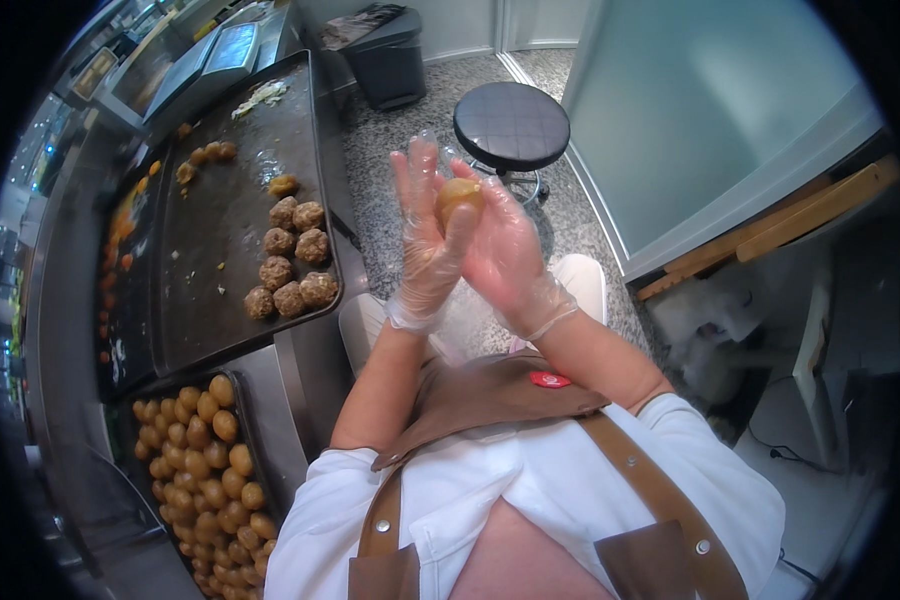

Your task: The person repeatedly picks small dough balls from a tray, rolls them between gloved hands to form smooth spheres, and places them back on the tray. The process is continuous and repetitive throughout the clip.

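Note:
Both my hands wear clear plastic gloves and are raised in front of the apron. Between them is a smooth yellow-brown ball [461,196], which looks like dough or paste. My left hand [427,232] has its thumb across the ball and its other fingers stretched upward. The palm and fingers of my right hand [502,251] support the ball from the other side. To the left, a dark baking tray [210,315] carries several coarse brown balls [276,271] near its right edge, a flattened yellow-brown piece [283,185] and a few smaller lumps [214,152].
A lower-left tray [251,442] is heaped with glossy brown balls [195,465]. White shreds [259,97] lie at the dark tray's far end, near a scale-like device [231,49]. Beyond my hands stand a round black stool [511,124] and a grey bin [386,64]. A frosted panel [705,112] is at right.

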`<action>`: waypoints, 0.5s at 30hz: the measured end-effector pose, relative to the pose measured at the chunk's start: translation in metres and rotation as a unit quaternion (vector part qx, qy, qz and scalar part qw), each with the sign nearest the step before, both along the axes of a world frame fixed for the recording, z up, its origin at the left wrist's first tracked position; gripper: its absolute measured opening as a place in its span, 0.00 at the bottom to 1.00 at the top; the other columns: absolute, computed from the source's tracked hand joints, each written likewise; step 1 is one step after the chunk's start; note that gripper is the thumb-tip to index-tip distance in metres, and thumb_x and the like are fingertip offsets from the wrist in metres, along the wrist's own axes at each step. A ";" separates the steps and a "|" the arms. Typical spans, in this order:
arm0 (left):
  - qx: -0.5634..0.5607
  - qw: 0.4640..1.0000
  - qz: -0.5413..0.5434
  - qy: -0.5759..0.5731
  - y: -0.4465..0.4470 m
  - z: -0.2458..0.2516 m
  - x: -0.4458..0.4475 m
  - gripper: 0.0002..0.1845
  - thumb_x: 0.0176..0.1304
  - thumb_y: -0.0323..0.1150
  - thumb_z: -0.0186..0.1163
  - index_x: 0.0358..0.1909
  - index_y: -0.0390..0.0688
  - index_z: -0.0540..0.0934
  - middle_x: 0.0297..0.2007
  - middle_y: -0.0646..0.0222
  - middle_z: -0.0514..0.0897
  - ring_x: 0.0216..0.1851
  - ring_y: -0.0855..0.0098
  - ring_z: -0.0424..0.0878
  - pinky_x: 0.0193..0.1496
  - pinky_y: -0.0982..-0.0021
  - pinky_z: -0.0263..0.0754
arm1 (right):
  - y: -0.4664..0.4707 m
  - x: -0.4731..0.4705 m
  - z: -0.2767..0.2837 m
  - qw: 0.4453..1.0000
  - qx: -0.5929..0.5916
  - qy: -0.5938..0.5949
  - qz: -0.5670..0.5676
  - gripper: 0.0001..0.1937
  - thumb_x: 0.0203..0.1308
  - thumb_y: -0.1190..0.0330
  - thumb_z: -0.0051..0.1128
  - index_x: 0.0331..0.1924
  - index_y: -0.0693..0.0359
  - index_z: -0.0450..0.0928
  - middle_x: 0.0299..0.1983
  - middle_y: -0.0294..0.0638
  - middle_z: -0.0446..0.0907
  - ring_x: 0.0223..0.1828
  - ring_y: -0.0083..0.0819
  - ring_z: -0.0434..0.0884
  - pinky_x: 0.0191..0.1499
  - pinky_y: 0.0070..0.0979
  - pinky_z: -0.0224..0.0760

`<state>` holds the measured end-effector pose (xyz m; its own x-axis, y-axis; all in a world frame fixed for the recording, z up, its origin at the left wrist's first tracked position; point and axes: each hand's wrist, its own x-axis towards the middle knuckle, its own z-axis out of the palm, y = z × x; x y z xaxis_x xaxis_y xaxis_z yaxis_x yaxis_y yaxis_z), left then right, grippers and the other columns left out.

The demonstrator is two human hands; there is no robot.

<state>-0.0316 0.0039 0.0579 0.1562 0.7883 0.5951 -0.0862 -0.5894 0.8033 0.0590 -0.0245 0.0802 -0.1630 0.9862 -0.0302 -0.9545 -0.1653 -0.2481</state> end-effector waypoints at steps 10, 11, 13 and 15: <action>-0.027 0.994 -0.017 -0.105 0.000 -0.007 0.017 0.11 0.73 0.31 0.47 0.53 0.43 0.75 0.70 0.55 0.62 0.76 0.57 0.43 0.75 0.59 0.38 | -0.009 -0.015 0.007 0.966 0.066 -0.226 -0.109 0.23 0.76 0.62 0.33 0.69 0.63 0.58 0.68 0.43 0.62 0.68 0.31 0.64 0.70 0.30 0.55; -0.018 0.996 -0.013 -0.091 0.000 -0.009 0.016 0.13 0.73 0.31 0.47 0.55 0.43 0.74 0.70 0.56 0.62 0.76 0.57 0.43 0.75 0.59 0.37 | -0.010 -0.016 0.009 0.968 0.060 -0.220 -0.106 0.23 0.76 0.62 0.33 0.69 0.63 0.58 0.69 0.43 0.61 0.68 0.32 0.63 0.70 0.30 0.55; 0.003 0.998 -0.010 -0.064 0.001 -0.012 0.014 0.16 0.74 0.33 0.47 0.59 0.43 0.73 0.70 0.57 0.62 0.76 0.59 0.44 0.75 0.60 0.37 | -0.007 -0.011 0.002 0.980 0.053 -0.171 -0.085 0.24 0.76 0.63 0.32 0.70 0.64 0.56 0.70 0.43 0.60 0.69 0.33 0.63 0.70 0.31 0.56; -0.028 0.994 -0.044 -0.097 0.005 -0.011 0.006 0.19 0.75 0.36 0.46 0.63 0.41 0.69 0.71 0.59 0.60 0.76 0.62 0.44 0.75 0.63 0.37 | 0.002 -0.007 -0.005 0.996 0.036 -0.065 -0.059 0.22 0.76 0.63 0.32 0.68 0.64 0.59 0.68 0.45 0.62 0.68 0.36 0.64 0.70 0.34 0.57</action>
<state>-0.0257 0.0093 0.0469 0.1125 0.8098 0.5758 -0.2928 -0.5267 0.7980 0.0523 -0.0227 0.0747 -0.0460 0.9985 0.0280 -0.9253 -0.0320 -0.3778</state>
